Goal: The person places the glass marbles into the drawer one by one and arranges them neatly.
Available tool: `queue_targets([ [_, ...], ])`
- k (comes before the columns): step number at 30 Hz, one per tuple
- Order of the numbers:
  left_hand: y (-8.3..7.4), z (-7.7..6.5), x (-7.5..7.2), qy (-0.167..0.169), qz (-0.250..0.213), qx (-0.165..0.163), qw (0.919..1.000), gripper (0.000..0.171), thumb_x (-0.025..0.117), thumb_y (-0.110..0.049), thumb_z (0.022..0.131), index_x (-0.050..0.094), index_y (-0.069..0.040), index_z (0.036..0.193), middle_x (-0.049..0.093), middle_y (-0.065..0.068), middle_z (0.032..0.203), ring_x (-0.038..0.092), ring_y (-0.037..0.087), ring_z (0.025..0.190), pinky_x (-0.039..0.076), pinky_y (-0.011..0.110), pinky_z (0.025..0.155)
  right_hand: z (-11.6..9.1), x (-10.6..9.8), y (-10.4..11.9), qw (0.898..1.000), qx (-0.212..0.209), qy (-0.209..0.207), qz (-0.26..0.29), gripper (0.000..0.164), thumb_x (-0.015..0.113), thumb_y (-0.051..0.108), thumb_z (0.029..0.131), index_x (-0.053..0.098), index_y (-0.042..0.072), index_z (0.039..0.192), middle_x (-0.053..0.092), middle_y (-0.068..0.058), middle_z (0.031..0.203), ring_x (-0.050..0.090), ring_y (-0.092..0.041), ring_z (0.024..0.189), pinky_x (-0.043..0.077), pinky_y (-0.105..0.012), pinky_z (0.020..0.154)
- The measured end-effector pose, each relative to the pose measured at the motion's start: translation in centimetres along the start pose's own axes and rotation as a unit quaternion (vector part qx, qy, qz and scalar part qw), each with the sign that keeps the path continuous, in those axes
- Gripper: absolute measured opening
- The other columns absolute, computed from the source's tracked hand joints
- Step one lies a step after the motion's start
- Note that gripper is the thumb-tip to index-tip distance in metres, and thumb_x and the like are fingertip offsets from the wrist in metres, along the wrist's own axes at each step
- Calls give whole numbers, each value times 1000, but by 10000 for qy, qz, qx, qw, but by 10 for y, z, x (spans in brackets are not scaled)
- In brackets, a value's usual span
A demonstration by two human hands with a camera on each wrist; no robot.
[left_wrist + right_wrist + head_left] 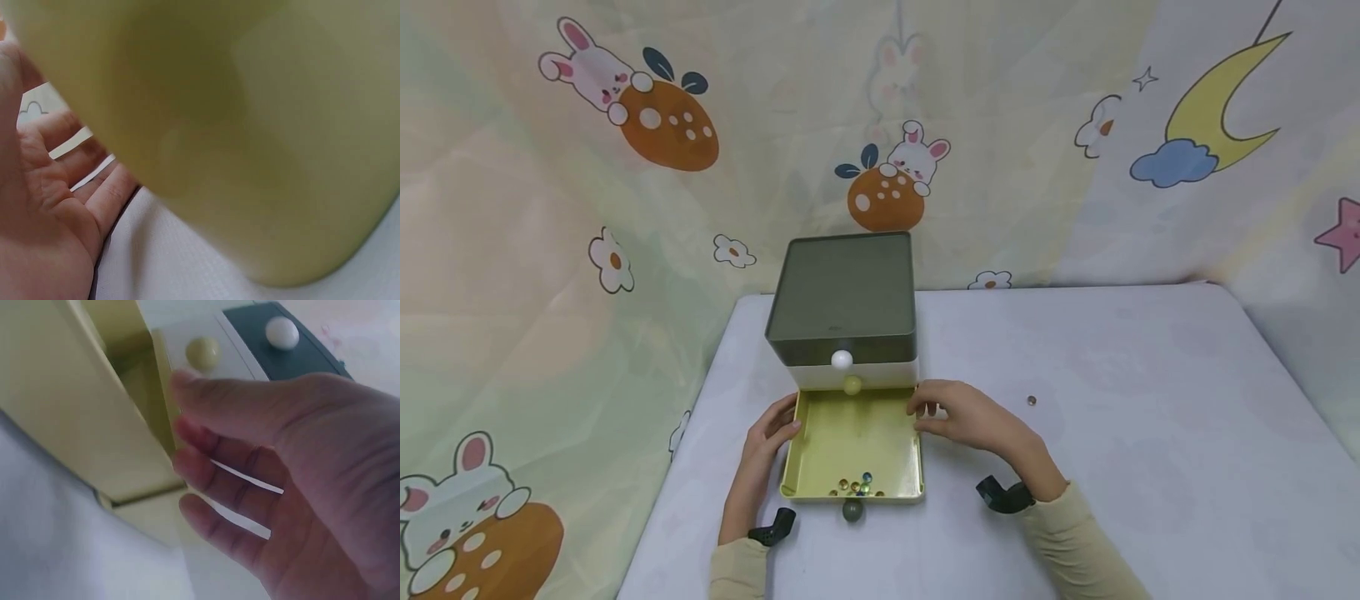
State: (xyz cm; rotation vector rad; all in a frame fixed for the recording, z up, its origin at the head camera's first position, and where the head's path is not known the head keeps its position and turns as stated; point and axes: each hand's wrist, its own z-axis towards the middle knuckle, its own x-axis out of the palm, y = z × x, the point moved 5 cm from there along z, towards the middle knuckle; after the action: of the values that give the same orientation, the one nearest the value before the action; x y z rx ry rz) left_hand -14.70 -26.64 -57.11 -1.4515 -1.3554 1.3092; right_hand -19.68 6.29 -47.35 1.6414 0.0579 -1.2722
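Note:
A small drawer box with a dark green top [850,287] stands on the table, its bottom yellow-green drawer [853,433] pulled out. Several glass marbles [867,477] lie along the drawer's front inside edge. My left hand [772,433] rests against the drawer's left side, fingers fairly straight; in the left wrist view the drawer [206,125] hides the fingertips. At the drawer's right rear edge is my right hand [962,414], its fingers loosely bent. In the right wrist view, nothing shows between the right hand's [269,444] thumb and fingers; whether they touch the drawer is unclear.
One loose marble [1032,401] lies on the white tabletop [1120,433], right of the box. Round knobs, white [842,360], yellow-green [852,384] and dark green [852,510], stick out from the drawer fronts. A printed cloth [1000,208] hangs behind the table.

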Motion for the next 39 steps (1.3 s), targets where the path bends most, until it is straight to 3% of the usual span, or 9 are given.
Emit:
queue_targets([
  [6, -1, 4, -1, 8, -73, 25, 10000, 52, 65, -28, 102, 52, -24, 152, 54, 6, 155, 46, 26, 148, 26, 54, 128, -13, -15, -20, 9983, -5, -282, 518, 22, 79, 17, 93, 74, 15, 114, 74, 1, 108, 60, -10, 94, 56, -38, 85],
  [11, -1, 5, 0, 2, -52, -15, 10000, 52, 65, -29, 102, 52, -25, 152, 54, 6, 156, 45, 26, 149, 25, 55, 129, -29, -28, -37, 9947, 124, -577, 846, 23, 81, 20, 92, 73, 22, 113, 75, -5, 110, 61, -9, 94, 55, -39, 89],
  [21, -1, 5, -1, 20, -8, 26, 10000, 52, 65, -29, 102, 51, -24, 152, 53, 6, 156, 45, 27, 148, 26, 56, 128, -58, -48, -76, 9859, 514, -1012, 1230, 26, 80, 25, 94, 72, 27, 118, 72, -10, 113, 62, -12, 97, 54, -30, 91],
  [31, -2, 5, -2, -13, 35, -17, 10000, 52, 65, -31, 102, 52, -25, 152, 54, 6, 155, 46, 26, 146, 28, 54, 127, -87, -70, -110, 9699, 969, -1585, 1574, 44, 77, 19, 96, 62, 17, 137, 64, -16, 122, 65, -9, 100, 55, -17, 86],
  [36, 0, 3, -1, -6, 47, -81, 10000, 52, 65, -32, 103, 51, -25, 152, 53, 7, 155, 44, 28, 148, 25, 57, 128, -100, -70, -129, 9644, 1157, -1693, 1670, 53, 74, 16, 98, 53, 5, 146, 61, -18, 126, 64, -5, 101, 57, -18, 82],
  [39, 0, 1, -1, -7, 50, -94, 9999, 51, 64, -30, 103, 51, -24, 152, 53, 8, 155, 45, 28, 148, 26, 58, 128, -107, -68, -140, 9614, 1302, -1703, 1726, 55, 73, 17, 99, 51, 3, 147, 60, -20, 129, 63, -3, 102, 55, -16, 84],
])
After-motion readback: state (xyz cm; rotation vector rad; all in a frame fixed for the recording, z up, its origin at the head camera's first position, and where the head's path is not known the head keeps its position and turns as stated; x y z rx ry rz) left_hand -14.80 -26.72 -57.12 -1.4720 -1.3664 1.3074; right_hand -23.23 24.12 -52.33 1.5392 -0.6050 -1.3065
